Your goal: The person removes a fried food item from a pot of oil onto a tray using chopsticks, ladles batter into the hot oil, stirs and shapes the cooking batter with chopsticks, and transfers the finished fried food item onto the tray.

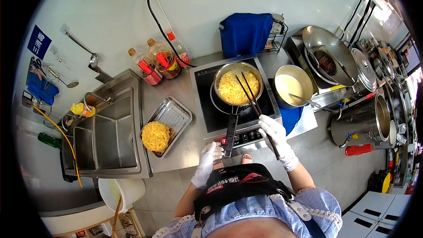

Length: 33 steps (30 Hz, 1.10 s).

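Note:
Long dark chopsticks [247, 89] are gripped in my gloved right hand [274, 136], their tips in the yellow, crinkled, noodle-like food [235, 89] frying in a pan. The metal pan [217, 73] sits on a black induction cooktop [205, 105], its black handle [231, 132] pointing towards me. Just left of the handle's end is my gloved left hand [210, 158], fingers stretched out and apparently holding nothing. A round golden piece of similar food [155, 135] lies at the near end of a metal tray [179, 111], left of the cooktop.
A pot of pale liquid [282, 71] with a ladle [304, 100] stands right of the cooktop. Beyond it is a wok [313, 39]. Sauce bottles [165, 61] line the wall. A steel sink [113, 136] is at left, a white bucket [134, 190] below it.

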### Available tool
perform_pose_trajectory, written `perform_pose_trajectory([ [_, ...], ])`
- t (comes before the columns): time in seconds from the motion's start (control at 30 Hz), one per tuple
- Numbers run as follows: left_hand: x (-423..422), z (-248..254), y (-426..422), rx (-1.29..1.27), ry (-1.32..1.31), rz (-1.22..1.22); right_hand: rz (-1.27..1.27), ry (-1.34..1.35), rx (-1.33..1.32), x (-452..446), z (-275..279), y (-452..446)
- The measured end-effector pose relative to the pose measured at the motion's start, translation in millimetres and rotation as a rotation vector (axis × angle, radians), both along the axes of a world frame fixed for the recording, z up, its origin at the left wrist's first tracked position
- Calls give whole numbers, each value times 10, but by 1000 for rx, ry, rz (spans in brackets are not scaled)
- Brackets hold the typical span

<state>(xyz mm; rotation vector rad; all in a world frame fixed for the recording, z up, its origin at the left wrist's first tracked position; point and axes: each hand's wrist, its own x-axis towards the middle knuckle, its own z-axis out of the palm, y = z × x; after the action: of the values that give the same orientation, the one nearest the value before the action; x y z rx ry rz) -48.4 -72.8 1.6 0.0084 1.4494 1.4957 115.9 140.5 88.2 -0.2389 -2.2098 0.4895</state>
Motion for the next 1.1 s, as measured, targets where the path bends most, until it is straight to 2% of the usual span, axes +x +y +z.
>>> perform_pose_trajectory([
  [0.23, 44, 13, 78, 66, -5, -4, 7, -2, 3, -9, 18, 10],
  [0.43, 152, 564, 346, 134, -28, -17, 3, -13, 11, -15, 17, 10],
  [0.63, 130, 497, 497, 123, 117, -166, 4, -23, 17, -26, 17, 2],
  [1.1, 139, 667, 671, 101, 35, -151, 89, 15, -51, -85, 152, -88],
])
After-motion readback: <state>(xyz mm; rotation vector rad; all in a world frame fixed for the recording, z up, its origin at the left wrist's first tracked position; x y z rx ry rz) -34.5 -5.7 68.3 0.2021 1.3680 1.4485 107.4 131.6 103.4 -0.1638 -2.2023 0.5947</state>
